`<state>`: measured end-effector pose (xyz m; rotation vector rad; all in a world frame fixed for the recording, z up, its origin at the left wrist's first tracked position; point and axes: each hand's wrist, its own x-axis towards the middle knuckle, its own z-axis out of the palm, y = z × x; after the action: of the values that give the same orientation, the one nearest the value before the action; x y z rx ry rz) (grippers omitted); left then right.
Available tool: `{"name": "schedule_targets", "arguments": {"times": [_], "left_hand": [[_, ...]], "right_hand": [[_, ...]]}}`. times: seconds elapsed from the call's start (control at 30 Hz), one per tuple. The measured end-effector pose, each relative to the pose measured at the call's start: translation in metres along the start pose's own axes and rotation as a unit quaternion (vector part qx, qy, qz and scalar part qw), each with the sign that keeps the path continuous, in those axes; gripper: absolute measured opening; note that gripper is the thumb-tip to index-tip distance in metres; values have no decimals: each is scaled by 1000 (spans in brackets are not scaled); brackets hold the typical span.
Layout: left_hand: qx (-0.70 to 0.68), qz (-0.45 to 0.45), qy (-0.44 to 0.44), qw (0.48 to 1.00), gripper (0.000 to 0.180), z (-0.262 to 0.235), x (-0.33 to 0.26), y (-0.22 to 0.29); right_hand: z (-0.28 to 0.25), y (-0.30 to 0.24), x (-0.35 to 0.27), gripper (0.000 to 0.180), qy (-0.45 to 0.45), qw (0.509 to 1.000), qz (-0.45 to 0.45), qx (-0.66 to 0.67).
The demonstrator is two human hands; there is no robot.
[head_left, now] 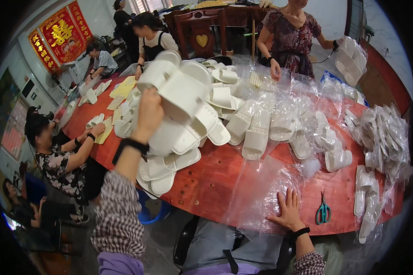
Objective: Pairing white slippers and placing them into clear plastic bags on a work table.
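Observation:
My left hand (149, 112) is raised over the pile, its fingers closed on a pair of white slippers (181, 89) that are slightly blurred. Below it lies a heap of loose white slippers (181, 165) on the red table. With fingers spread, my right hand (289, 211) rests flat at the near edge, on a clear plastic bag (259, 192). Just right of that hand are scissors with teal handles (323, 213), lying closed on the tabletop. Further in, several white slippers (257, 133) lie among clear plastic.
At the right, a stack of bagged slippers (385, 137) rises beside another bagged pair (366, 197). Across the red table (211, 183) stands a person holding a bagged pair (351, 59). Others sit along the left side near yellow sheets (104, 130). A blue bin (151, 211) sits below the table edge.

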<state>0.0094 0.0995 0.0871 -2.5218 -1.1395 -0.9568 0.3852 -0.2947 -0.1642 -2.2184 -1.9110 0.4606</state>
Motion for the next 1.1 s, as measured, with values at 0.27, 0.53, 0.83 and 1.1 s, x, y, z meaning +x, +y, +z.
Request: {"name": "schedule_targets", "arguments": {"times": [0.27, 0.53, 0.83, 1.1], "left_hand": [[-9, -43, -9, 999, 25, 9, 31, -64], [-397, 218, -139, 881, 31, -19, -98, 255], [-92, 176, -422, 885, 35, 72, -230, 340], [-124, 134, -470, 863, 88, 79, -260, 142]], "right_hand": [[3, 0, 3, 110, 1, 1000, -4, 1], [3, -1, 8, 109, 3, 1000, -12, -4], [22, 13, 4, 107, 34, 999, -17, -20], [16, 8, 7, 109, 58, 998, -34, -18]]}}
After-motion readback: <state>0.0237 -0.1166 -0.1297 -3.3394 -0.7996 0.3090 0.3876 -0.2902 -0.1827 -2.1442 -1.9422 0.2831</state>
